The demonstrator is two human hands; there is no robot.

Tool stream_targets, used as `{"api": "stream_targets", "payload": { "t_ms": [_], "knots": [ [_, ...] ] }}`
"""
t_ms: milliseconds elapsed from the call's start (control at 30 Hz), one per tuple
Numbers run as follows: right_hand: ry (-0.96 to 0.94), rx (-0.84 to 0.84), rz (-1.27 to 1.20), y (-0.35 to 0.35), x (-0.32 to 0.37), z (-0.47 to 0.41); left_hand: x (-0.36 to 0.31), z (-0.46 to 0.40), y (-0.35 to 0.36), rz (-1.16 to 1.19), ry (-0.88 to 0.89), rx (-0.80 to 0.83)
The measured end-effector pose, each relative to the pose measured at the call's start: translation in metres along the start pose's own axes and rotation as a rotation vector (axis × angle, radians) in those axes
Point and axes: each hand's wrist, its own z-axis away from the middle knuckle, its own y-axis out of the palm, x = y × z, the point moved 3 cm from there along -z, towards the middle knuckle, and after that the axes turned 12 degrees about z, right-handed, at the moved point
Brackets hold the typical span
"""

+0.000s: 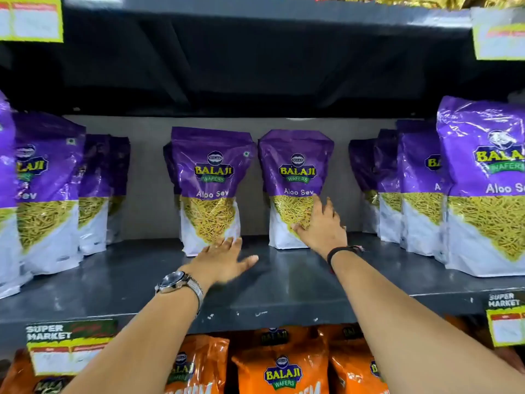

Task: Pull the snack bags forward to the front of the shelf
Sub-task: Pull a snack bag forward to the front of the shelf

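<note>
A dark grey metal shelf (284, 282), smooth and scuffed along its front edge, carries glossy purple-and-white pouches of Aloo Sev. Rows at the left and right ends run up to the front edge. Two upright, crinkled middle bags stand near the back wall: the left middle bag (210, 189) and the right middle bag (295, 186). The left hand (224, 258), fingers spread, touches the base of the left one. The right hand (321, 226) lies flat, fingers splayed, against the right bag's lower front.

Purple-and-white snack bags (210, 189) on a grey shelf (284, 291); orange bags (281, 368) below.
</note>
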Motion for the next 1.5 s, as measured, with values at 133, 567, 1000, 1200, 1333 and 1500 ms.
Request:
{"api": "stream_targets", "payload": {
  "t_ms": [133,567,1000,1200,1333,1500],
  "knots": [
    [0.097,0.042,-0.116,0.017,0.008,-0.022,0.009,-0.013,0.011,0.091,0.001,0.088],
    [0.166,0.059,-0.154,0.044,0.019,-0.055,0.006,-0.012,0.025,0.063,-0.020,0.102],
    [0.143,0.027,-0.163,0.022,0.013,-0.035,0.005,-0.008,0.023,0.113,-0.040,0.100],
    [0.126,0.010,-0.123,0.007,0.011,-0.015,0.006,-0.008,0.022,0.124,-0.047,0.104],
    [0.090,-0.018,-0.060,-0.001,0.009,0.000,0.007,-0.009,0.023,0.130,-0.042,0.101],
    [0.080,-0.013,-0.035,-0.014,0.007,0.017,0.005,-0.008,0.022,0.120,-0.035,0.106]
  ]
}}
